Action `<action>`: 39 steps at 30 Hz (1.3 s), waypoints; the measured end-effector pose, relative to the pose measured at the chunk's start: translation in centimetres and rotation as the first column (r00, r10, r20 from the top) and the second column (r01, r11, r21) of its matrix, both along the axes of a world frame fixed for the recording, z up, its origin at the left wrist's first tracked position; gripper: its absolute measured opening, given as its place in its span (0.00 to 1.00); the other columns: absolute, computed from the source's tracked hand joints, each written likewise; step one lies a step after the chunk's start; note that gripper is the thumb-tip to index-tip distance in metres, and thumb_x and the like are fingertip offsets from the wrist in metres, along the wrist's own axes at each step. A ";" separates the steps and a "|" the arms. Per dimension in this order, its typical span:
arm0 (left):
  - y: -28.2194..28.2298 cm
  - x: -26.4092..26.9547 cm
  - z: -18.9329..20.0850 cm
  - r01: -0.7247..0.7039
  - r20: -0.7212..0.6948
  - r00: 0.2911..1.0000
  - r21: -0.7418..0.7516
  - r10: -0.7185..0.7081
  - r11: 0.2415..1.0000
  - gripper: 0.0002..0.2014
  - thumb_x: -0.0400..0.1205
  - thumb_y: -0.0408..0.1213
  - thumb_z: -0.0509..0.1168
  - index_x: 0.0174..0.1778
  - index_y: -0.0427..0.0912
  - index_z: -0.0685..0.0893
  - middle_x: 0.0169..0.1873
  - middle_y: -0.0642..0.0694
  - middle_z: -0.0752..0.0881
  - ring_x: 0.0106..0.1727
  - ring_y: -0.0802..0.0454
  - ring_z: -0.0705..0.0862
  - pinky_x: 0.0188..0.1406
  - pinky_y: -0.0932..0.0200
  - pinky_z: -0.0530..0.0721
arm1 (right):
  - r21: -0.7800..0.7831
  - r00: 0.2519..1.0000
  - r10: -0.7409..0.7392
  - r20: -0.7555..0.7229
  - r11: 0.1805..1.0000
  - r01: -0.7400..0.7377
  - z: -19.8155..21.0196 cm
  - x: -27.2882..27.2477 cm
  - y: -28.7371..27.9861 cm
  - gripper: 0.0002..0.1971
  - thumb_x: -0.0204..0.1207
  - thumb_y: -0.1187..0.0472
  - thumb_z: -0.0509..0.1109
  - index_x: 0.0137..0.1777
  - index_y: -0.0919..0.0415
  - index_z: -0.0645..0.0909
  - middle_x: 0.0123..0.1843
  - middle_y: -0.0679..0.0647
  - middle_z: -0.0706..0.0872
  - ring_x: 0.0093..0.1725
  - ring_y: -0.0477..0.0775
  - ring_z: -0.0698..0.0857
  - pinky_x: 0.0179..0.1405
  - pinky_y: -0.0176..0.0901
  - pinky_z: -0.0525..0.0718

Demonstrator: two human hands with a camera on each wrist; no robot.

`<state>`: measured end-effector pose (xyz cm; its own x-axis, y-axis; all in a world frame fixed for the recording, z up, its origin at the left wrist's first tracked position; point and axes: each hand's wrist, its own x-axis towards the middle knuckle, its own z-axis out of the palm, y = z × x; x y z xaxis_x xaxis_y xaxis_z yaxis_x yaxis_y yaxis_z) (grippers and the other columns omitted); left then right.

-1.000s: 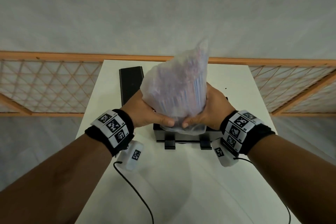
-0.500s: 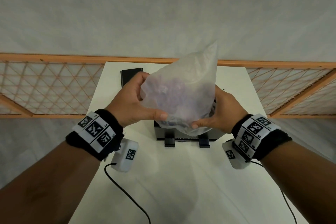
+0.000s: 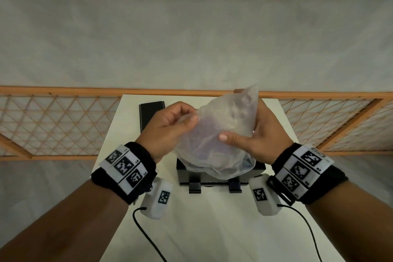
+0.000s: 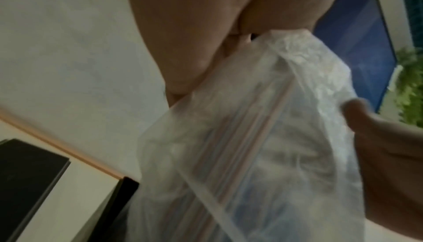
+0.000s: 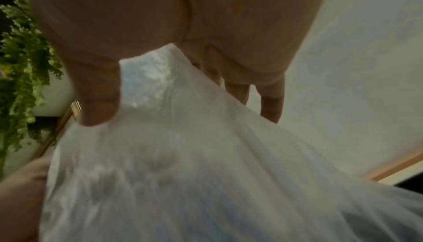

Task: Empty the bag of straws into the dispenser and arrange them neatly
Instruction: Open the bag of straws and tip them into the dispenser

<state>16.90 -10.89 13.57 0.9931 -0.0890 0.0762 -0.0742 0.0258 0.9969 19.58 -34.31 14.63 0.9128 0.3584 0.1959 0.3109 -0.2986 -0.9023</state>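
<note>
A crumpled clear plastic bag (image 3: 221, 134) hangs upside down over the black dispenser box (image 3: 185, 173) at the table's middle. Its lower mouth droops into the box. My left hand (image 3: 170, 127) pinches the bag's upper left edge between thumb and fingers. My right hand (image 3: 255, 134) holds the bag's right side, thumb across the front and fingers behind. In the left wrist view, striped straws (image 4: 238, 155) show through the bag (image 4: 274, 155). The right wrist view shows mostly blurred bag plastic (image 5: 183, 173) under my thumb. What lies inside the dispenser is hidden.
A black flat lid (image 3: 150, 112) lies on the white table (image 3: 212, 229) at the back left. A wooden lattice railing (image 3: 63, 121) runs behind the table. Cables (image 3: 146, 238) trail from both wrist cameras across the near table.
Both hands have climbed from the bag's lower end to its upper part. The bag has slumped and gone limp, with fewer straws seen in it. My left hand now pinches an edge.
</note>
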 end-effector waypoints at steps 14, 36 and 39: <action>0.1 -2.8 -3.8 -0.008 -0.211 0.977 -0.137 -0.022 0.991 0.16 0.84 0.49 0.67 0.68 0.65 0.79 0.64 0.56 0.89 0.66 0.53 0.87 0.59 0.51 0.88 | -0.136 0.995 -0.092 0.037 0.986 0.096 0.5 1.0 1.5 0.07 0.83 0.53 0.69 0.50 0.51 0.88 0.45 0.44 0.93 0.47 0.40 0.90 0.50 0.38 0.87; 2.0 -1.6 0.7 -0.313 0.000 0.950 0.022 0.313 0.949 0.12 0.86 0.33 0.67 0.62 0.38 0.90 0.50 0.49 0.94 0.49 0.54 0.92 0.46 0.60 0.89 | -0.003 0.991 -0.096 0.089 0.995 0.097 2.8 1.2 3.3 0.05 0.84 0.60 0.69 0.47 0.52 0.86 0.44 0.48 0.93 0.45 0.46 0.91 0.47 0.45 0.87; 1.7 -0.8 0.7 -0.413 -0.013 0.910 0.033 0.414 0.910 0.10 0.86 0.35 0.68 0.57 0.36 0.92 0.50 0.42 0.94 0.58 0.40 0.91 0.64 0.42 0.87 | -0.007 0.989 -0.123 0.077 0.992 0.123 2.4 1.4 3.1 0.11 0.78 0.55 0.76 0.58 0.53 0.83 0.52 0.46 0.91 0.52 0.47 0.90 0.57 0.49 0.87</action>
